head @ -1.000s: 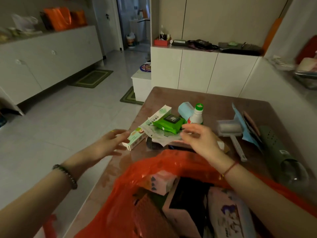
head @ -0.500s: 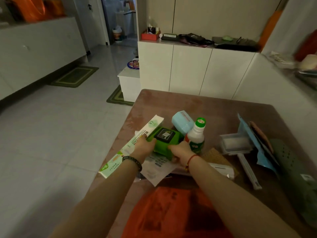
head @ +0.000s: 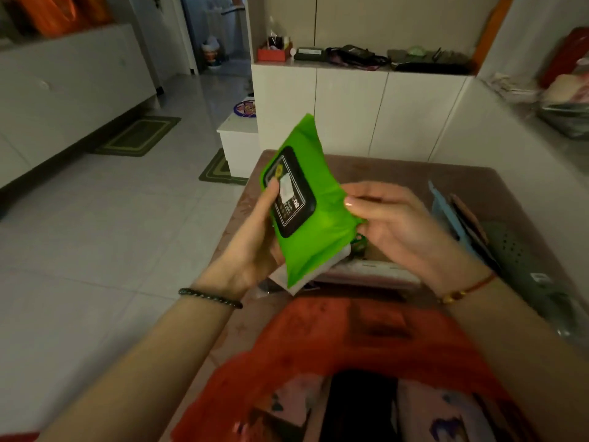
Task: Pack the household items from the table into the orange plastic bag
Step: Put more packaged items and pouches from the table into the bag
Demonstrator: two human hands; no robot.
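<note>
A green wet-wipes pack (head: 322, 218) with a black lid is lifted upright above the brown table (head: 398, 173). My left hand (head: 251, 247) grips its left side, thumb on the lid. My right hand (head: 392, 224) pinches its right edge. The orange plastic bag (head: 318, 339) lies open at the near edge, with a pink box and dark items inside. Under the pack I see a white packet (head: 366, 271); other items there are hidden by my hands.
On the table's right side lie a blue folder (head: 446, 212) and a dark green perforated item (head: 522, 260). White cabinets (head: 350, 113) stand behind the table, a low white stool (head: 239, 135) to its left. Tiled floor spreads on the left.
Both hands have lifted the green wipes pack off the pile and turned it upright, closer to me. The bag's opening has come back into view below.
</note>
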